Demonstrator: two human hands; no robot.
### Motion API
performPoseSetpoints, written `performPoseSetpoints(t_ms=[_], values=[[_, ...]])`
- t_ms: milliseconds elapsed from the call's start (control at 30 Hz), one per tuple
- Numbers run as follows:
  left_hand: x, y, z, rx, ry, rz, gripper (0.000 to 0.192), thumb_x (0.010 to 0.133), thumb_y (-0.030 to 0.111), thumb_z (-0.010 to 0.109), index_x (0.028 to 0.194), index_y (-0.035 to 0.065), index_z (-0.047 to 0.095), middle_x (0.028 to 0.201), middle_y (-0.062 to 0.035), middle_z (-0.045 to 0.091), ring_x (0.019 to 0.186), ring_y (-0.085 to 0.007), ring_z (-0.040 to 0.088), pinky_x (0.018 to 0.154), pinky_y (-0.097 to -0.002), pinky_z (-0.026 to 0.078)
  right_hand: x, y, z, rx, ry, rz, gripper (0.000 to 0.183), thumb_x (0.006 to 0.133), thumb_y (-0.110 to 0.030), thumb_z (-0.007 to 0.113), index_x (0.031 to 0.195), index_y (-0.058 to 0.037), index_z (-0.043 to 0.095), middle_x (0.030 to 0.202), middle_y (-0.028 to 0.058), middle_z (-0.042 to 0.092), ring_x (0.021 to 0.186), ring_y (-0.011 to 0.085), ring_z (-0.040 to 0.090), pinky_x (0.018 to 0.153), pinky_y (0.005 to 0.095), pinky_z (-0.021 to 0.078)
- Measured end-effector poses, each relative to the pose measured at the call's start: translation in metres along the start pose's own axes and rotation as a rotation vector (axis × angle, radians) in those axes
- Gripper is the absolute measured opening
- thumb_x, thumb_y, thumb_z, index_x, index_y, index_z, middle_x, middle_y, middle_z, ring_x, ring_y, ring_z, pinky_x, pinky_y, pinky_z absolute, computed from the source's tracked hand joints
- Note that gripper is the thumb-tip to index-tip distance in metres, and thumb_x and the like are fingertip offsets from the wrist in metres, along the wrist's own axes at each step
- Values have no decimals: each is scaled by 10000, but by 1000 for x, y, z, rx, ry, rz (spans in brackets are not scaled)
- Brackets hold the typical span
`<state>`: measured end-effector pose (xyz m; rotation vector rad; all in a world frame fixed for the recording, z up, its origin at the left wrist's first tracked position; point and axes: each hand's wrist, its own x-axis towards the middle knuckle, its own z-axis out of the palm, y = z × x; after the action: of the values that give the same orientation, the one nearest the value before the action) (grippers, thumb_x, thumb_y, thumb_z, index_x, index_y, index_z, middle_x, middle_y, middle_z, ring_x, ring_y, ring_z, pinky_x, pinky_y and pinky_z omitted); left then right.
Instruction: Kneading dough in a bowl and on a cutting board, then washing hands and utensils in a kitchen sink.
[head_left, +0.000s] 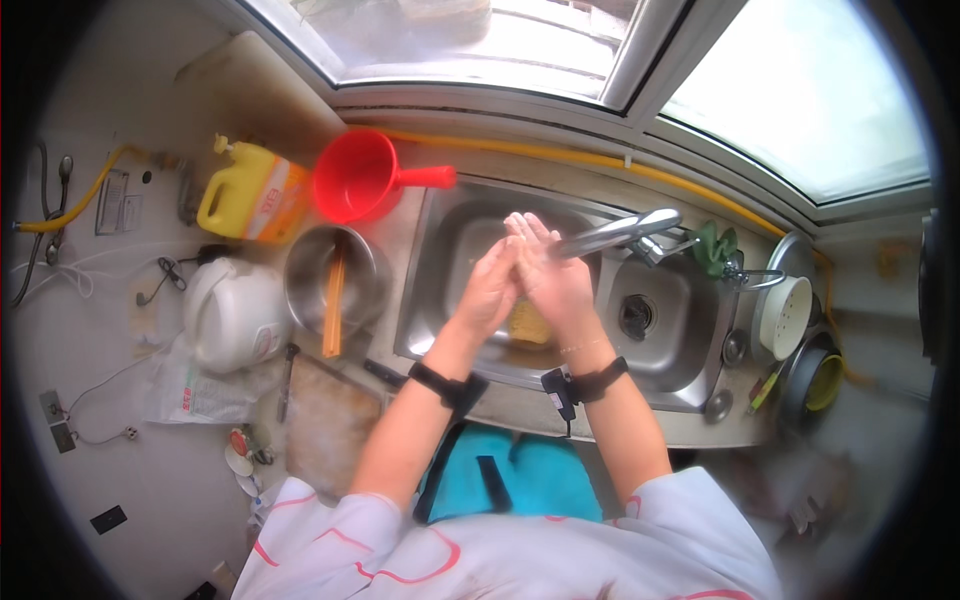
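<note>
Over the larger basin of a stainless-steel double sink (450, 300), my left hand (491, 281) and my right hand (555, 277) press together. The right hand's fingers point up and away, whitish at the tips. My left hand's fingers are partly hidden against the right, and the space between the palms cannot be seen. The spout of a chrome faucet (622, 231) reaches to the right hand's edge. Below the hands, a yellowish, rough-textured thing (530, 326) lies in the basin; its kind is unclear. Dark bands with small devices are strapped to both wrists.
Left of the sink stand a red plastic dipper (356, 180), a steel pot (307, 281) with wooden sticks, a yellow jug (247, 191) and a cutting board (330, 420). A knife handle (386, 373) lies by the sink's front-left corner. A white colander (784, 319) and pans stand right.
</note>
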<state>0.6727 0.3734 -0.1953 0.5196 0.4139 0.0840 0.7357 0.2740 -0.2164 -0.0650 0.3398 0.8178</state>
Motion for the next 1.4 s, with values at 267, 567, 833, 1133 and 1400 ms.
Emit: performPoseSetpoints(t_ms=[267,567,833,1133,1400], values=[[17,11,-18,811,110,187,229,903,149,637,1034,-38,646,966,-92,700,847,-132,643,774,-291,513,6,44,2,-9,33,-105,433,1011,-177,392,1377,56,389,1438,174,419,1342,305,388,1118,391,329],[29,-55,8,1098,530,400,450,1002,326,394,1253,-38,476,1234,-231,544,1158,-311,535,963,-359,422,13,24,-35,-815,382,-244,420,968,-158,532,1325,54,470,1251,151,590,1110,196,587,948,277,466],[36,-42,-8,1226,532,200,542,1018,303,269,1438,-39,253,1472,-242,319,1384,-328,282,1143,-364,197,11,37,-16,-625,173,-239,489,1035,-289,363,1440,-15,355,1449,141,432,1340,232,408,1122,382,317],[39,-51,4,1153,477,187,561,1012,275,266,1476,-37,217,1555,-208,185,1457,-306,140,1199,-366,124,-2,42,30,-739,309,-5,530,1040,-305,352,1475,-11,282,1549,119,274,1416,235,277,1155,359,240],[2,-20,-7,806,398,648,713,810,-7,602,1460,3,309,1563,-202,163,1387,-362,315,1109,-374,351,31,-14,-19,-841,185,-3,390,998,-144,479,1365,-17,441,1380,130,491,1252,231,495,1039,345,436]])
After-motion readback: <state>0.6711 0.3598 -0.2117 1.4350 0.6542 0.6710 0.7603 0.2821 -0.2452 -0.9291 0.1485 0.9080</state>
